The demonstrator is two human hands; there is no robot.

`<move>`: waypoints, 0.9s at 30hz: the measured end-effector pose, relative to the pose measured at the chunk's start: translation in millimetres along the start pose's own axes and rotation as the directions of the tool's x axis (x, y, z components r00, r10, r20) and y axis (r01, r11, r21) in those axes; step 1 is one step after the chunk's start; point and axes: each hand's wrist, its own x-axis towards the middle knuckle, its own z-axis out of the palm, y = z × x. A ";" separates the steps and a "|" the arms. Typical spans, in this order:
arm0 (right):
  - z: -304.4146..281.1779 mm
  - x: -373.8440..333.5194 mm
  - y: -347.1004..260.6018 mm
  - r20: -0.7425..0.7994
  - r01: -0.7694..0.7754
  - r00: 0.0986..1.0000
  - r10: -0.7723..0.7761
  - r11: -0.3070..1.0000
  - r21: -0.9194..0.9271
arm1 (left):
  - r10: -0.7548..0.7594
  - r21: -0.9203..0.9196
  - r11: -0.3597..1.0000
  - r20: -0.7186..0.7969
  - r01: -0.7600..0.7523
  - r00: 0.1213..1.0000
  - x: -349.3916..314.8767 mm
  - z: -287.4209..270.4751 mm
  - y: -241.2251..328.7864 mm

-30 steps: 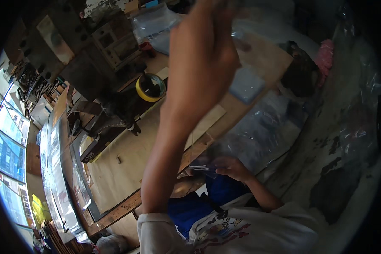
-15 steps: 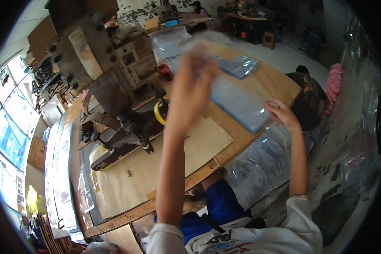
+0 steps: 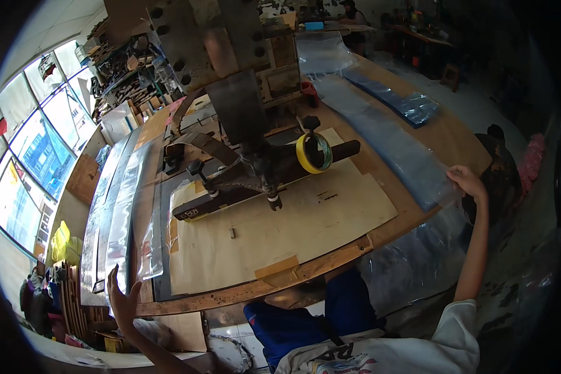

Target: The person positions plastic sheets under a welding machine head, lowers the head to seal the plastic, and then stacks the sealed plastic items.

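My left hand (image 3: 122, 300) is at the lower left, by the table's near-left corner, fingers apart and nothing in it. Close to it lies a long strip of clear plastic film (image 3: 123, 230). At the right, the fingers of my right hand (image 3: 469, 184) are pinched on the near right corner of a long stack of clear plastic sheets (image 3: 411, 168). In front of me a heavy press (image 3: 230, 112) holds a dark metal bar (image 3: 230, 192) above a tan board (image 3: 305, 230). A roll of yellow tape (image 3: 313, 153) hangs around a knob on the press.
The wooden table (image 3: 330, 260) has a curved-looking front edge. A second, folded plastic stack (image 3: 411, 107) lies farther back. A small metal piece (image 3: 232, 233) rests on the board. A person in dark clothes (image 3: 495, 171) is low beside the table's right side. Another person sits far back.
My left hand has swung from above the middle of the table down to the lower left. The view has turned left. My right hand is still at the plastic stack's corner.
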 end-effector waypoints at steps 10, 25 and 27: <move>27.4 -59.3 -29.1 -0.355 0.356 0.844 -0.402 0.915 -0.190 | 0.103 0.270 0.962 -0.209 -0.044 0.973 37.4 34.6 -71.8; 78.6 -57.2 -107.5 -0.006 0.524 0.828 -0.561 0.777 -0.350 | 0.250 0.241 0.940 -0.003 -0.242 0.968 30.5 25.4 -73.8; 82.0 -24.1 -70.0 0.009 0.488 0.842 -0.540 0.754 -0.439 | 0.357 0.260 0.912 -0.124 -0.317 0.926 34.3 39.7 -97.0</move>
